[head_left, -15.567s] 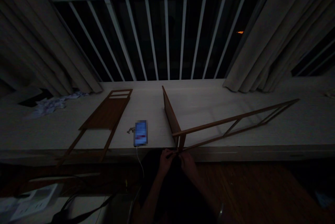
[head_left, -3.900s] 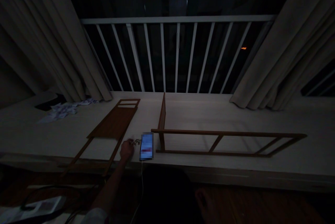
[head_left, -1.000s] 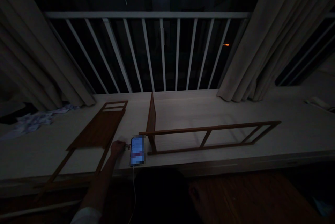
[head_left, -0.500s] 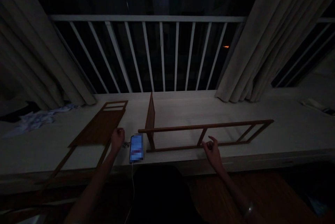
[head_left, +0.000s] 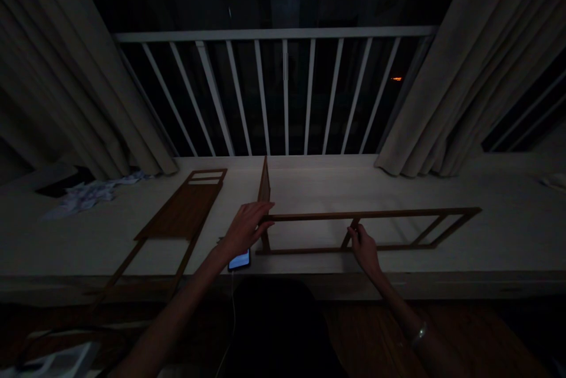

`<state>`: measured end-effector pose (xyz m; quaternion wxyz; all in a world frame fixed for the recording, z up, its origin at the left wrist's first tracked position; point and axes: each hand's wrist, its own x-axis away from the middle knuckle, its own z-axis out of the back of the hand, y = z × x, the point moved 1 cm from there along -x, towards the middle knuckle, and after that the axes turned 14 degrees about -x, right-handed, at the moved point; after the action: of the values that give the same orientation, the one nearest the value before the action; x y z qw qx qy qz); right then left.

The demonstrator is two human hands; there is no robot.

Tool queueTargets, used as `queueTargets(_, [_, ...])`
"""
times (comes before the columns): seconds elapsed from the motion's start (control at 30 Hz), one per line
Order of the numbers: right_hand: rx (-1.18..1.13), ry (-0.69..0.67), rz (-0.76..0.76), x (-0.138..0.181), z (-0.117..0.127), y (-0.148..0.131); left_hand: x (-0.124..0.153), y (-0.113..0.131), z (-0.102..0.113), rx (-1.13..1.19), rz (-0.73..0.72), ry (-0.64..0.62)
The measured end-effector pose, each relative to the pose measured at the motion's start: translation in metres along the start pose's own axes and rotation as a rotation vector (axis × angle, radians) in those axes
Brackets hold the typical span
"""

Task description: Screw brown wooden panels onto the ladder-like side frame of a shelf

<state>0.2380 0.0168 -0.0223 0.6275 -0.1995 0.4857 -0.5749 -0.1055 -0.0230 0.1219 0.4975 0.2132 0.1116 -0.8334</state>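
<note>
A brown wooden frame [head_left: 318, 216] stands on its long side on the pale ledge, with crossbars between its two rails. A flat wooden panel [head_left: 264, 183] joins its left end and points toward the window. My left hand [head_left: 247, 227] has its thumb and fingers around the left end of the top rail. Lower on the right, my right hand [head_left: 365, 248] pinches the middle crossbar; its fingertips are dim. Beneath my left wrist lies a lit phone [head_left: 239, 260], partly covered, with a white cable.
Another wooden piece [head_left: 183, 210], a slatted panel with legs, lies to the left and overhangs the ledge's front edge. Crumpled papers [head_left: 91, 194] lie by the left curtain [head_left: 110, 101]. White railings [head_left: 285, 95] stand behind the ledge [head_left: 318, 186]. The room is dark.
My left hand has moved right, from beside the phone to the frame's left corner, and has gripped it. My right hand has closed on the middle crossbar. The view has shifted slightly left.
</note>
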Motion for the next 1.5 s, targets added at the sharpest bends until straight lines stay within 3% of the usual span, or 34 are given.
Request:
queueTargets(0.37, [0.008, 0.004, -0.029, -0.025, -0.025, 0.006, -0.034, -0.043, -0.027, -0.042, -0.094, -0.18])
queueTargets(0.77, [0.043, 0.003, -0.05, -0.048, -0.062, -0.001, -0.058, -0.089, -0.045, -0.097, -0.024, -0.152])
queueTargets(1.5, [-0.08, 0.016, -0.086, -0.034, -0.056, -0.014, -0.055, -0.09, -0.046, 0.013, 0.018, -0.139])
